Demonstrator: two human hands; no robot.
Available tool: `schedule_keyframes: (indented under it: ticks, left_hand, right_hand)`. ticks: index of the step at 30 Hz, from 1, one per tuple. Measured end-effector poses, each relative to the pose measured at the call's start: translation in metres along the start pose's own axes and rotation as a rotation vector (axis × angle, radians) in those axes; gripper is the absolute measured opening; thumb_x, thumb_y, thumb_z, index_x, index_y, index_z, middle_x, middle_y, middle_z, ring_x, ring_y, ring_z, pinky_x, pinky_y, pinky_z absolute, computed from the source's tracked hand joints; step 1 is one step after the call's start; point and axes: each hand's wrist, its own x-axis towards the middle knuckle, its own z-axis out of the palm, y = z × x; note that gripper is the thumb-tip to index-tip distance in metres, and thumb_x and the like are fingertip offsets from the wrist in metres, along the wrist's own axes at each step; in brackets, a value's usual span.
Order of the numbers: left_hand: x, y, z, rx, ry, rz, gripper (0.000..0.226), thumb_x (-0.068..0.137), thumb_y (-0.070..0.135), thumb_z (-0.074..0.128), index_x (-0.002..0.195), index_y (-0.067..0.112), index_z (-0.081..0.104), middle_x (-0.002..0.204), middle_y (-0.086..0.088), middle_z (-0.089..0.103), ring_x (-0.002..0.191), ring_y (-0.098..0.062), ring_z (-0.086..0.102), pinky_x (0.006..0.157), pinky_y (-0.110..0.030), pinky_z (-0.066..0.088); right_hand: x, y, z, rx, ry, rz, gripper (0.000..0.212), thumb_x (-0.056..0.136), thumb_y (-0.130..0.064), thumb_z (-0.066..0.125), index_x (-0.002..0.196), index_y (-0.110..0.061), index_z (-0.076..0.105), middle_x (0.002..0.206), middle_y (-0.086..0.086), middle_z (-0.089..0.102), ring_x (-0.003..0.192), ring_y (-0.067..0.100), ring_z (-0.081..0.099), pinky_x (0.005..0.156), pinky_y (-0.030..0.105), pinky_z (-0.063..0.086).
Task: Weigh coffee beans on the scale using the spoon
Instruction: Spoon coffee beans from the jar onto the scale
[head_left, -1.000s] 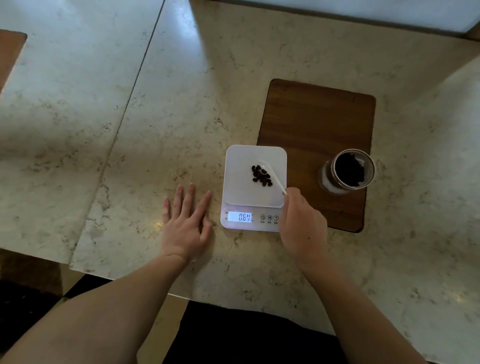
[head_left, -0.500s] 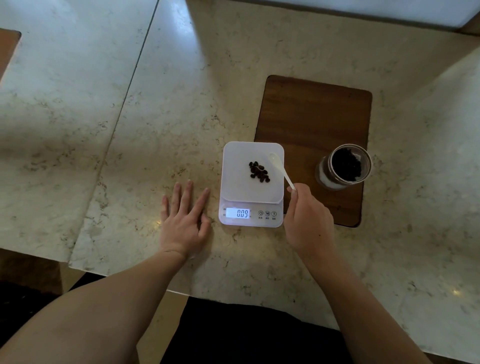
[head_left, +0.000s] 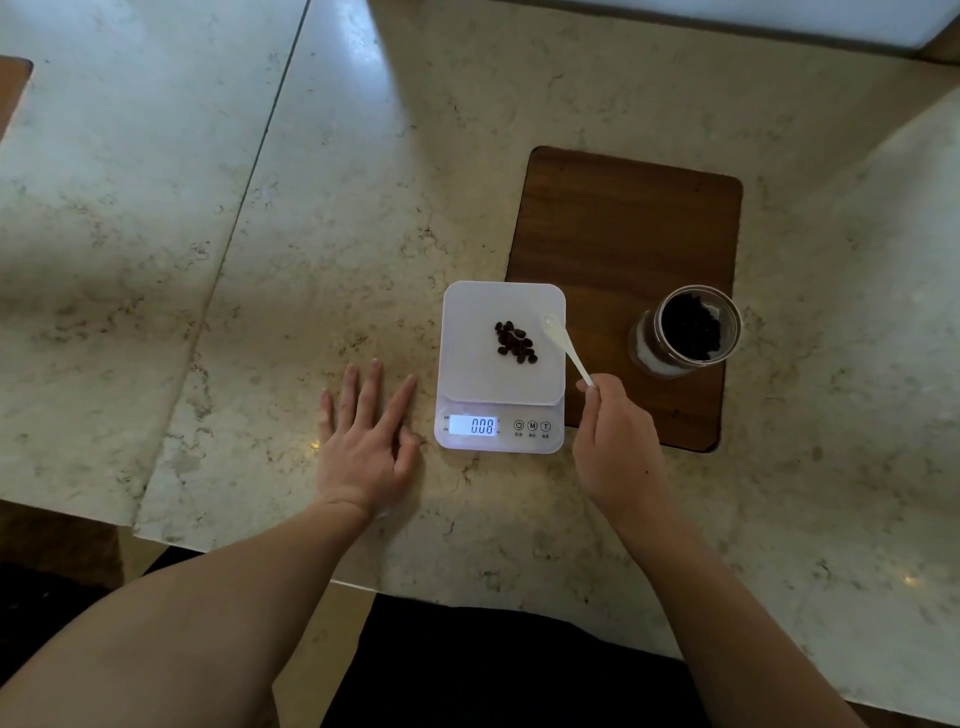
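Note:
A white digital scale (head_left: 467, 374) sits on the marble counter with its display lit. A small heap of coffee beans (head_left: 515, 342) lies on its platform. My right hand (head_left: 615, 447) grips the handle of a white plastic spoon (head_left: 563, 343). The spoon's empty bowl hangs over the platform's right edge, just right of the beans. A glass jar (head_left: 688, 328) of coffee beans stands open on a wooden board (head_left: 623, 234) to the right of the scale. My left hand (head_left: 371, 436) lies flat on the counter, fingers spread, just left of the scale.
The marble counter (head_left: 311, 208) has a seam running diagonally at the left. Its front edge is close to my body. A brown wooden corner (head_left: 13, 83) shows at the far left edge.
The spoon has lifted off the bean heap and swung right, toward the platform's edge. The scale reading changed. My left hand stayed flat.

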Motion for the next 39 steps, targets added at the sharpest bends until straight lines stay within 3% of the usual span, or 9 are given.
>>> schedule_keyframes:
  ticks: [6,13,21,26,29,35,39]
  left_hand:
    - [0.0,0.001,-0.002,-0.012,-0.01,-0.005,0.067,0.095,0.043,0.033,0.159,0.044,0.014,0.172,0.001,0.004,0.158,-0.021,-0.011,0.125,-0.054,-0.004]
    - [-0.001,0.001,-0.003,-0.017,-0.007,-0.011,0.066,0.096,0.043,0.033,0.16,0.044,0.017,0.172,0.001,0.004,0.158,-0.02,-0.01,0.125,-0.053,-0.005]
    - [-0.003,0.002,-0.006,0.0,-0.034,-0.022,0.066,0.096,0.044,0.031,0.16,0.043,0.017,0.172,0.001,0.003,0.158,-0.019,-0.011,0.126,-0.052,-0.007]
    - [-0.001,0.002,-0.008,0.018,-0.069,-0.025,0.065,0.096,0.046,0.028,0.16,0.044,0.014,0.172,0.003,-0.003,0.158,-0.019,-0.015,0.126,-0.052,-0.008]
    - [0.0,0.001,-0.007,0.029,-0.073,-0.025,0.065,0.096,0.047,0.026,0.16,0.042,0.014,0.172,0.002,-0.003,0.158,-0.019,-0.015,0.126,-0.052,-0.007]
    - [0.0,0.002,-0.006,0.015,-0.049,-0.019,0.066,0.095,0.045,0.03,0.16,0.039,0.021,0.172,-0.002,0.006,0.159,-0.023,-0.006,0.126,-0.053,-0.003]
    - [0.0,0.002,-0.005,0.015,-0.043,-0.017,0.067,0.095,0.044,0.03,0.161,0.04,0.019,0.172,-0.002,0.006,0.159,-0.022,-0.008,0.126,-0.053,-0.005]
  right_hand:
    - [-0.003,-0.001,0.001,0.016,-0.028,0.009,0.021,0.103,-0.018,0.041,0.106,-0.006,0.058,0.061,-0.002,0.053,0.045,0.012,0.043,0.042,0.028,0.034]
    - [-0.006,0.0,-0.001,0.068,-0.024,-0.065,0.023,0.103,-0.015,0.04,0.102,-0.002,0.059,0.059,-0.012,0.042,0.044,0.006,0.034,0.043,0.022,0.025]
    - [0.002,0.004,-0.035,0.118,0.086,-0.032,0.025,0.105,-0.017,0.038,0.108,-0.009,0.062,0.056,-0.009,0.047,0.043,0.009,0.042,0.039,0.02,0.029]
    - [0.017,0.017,-0.083,0.015,0.163,-0.041,0.025,0.105,-0.019,0.034,0.099,-0.011,0.057,0.057,-0.002,0.046,0.043,0.011,0.037,0.039,0.029,0.03]
    - [0.021,0.024,-0.108,-0.093,0.199,-0.025,0.023,0.105,-0.015,0.038,0.089,-0.013,0.055,0.054,-0.005,0.043,0.043,0.01,0.035,0.041,0.025,0.022]
    - [0.026,0.036,-0.134,-0.381,0.106,0.058,0.025,0.101,-0.017,0.041,0.082,-0.007,0.054,0.057,0.007,0.049,0.046,0.023,0.04,0.045,0.033,0.022]
    - [0.032,0.041,-0.132,-0.462,0.067,0.097,0.026,0.101,-0.015,0.041,0.078,-0.007,0.051,0.055,0.002,0.042,0.045,0.018,0.039,0.043,0.03,0.019]
